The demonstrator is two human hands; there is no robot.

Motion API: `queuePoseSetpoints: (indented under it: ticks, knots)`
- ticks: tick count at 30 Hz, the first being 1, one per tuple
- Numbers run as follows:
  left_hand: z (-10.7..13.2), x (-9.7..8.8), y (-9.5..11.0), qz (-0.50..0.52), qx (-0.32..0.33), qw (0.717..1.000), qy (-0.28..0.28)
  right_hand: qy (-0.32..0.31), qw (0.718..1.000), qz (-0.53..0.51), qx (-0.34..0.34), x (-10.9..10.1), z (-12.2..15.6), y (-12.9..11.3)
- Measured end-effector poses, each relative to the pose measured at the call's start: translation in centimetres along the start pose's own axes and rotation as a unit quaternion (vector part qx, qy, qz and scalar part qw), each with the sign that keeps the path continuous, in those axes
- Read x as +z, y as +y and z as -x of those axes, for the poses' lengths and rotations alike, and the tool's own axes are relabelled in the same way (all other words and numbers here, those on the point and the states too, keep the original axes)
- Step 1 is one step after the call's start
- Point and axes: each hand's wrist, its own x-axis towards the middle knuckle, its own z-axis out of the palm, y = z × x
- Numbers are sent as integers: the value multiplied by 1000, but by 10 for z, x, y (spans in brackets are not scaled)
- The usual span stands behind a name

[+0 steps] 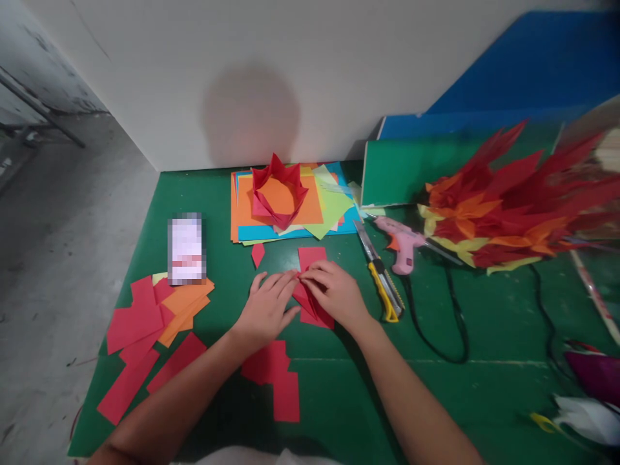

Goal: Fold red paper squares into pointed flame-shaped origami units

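A folded piece of red paper (305, 298) lies over a red sheet (312, 256) on the green table. My right hand (334, 290) pinches the folded piece near its top corner. At that same corner my left hand (271, 303) meets it, fingers together and pressing its left edge, thumb beside it. Just beyond the left hand is a small red diamond of folded paper (258, 255). A red pointed paper ring (279, 216) sits on a stack of coloured paper (247, 234) farther back. More red sheets (285, 395) lie below the left wrist.
Red paper pieces (138, 329) and orange pieces (186, 310) spread at left beside a blurred-out phone-like object (186, 248). At right are a yellow box cutter (382, 284), a pink glue gun (402, 244) with a trailing black cord, and a red-orange paper flower form (518, 206). A white panel rises behind.
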Motion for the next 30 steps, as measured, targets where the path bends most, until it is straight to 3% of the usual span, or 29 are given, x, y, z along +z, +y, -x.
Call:
queuePoseSetpoints:
  ticks: [12, 17, 23, 30]
  knots:
    - [0, 1, 0, -15, -4, 1000, -7, 23, 998, -49, 17, -8, 0, 1]
    - [0, 0, 1, -25, -2, 1000, -1, 25, 999, -37, -8, -10, 2, 3]
    - [0, 1, 1, -16, -6, 1000, -5, -19, 998, 34, -55, -6, 1, 2]
    - [0, -1, 2, -15, -10, 1000, -3, 2, 992, 116, -50, -16, -3, 2]
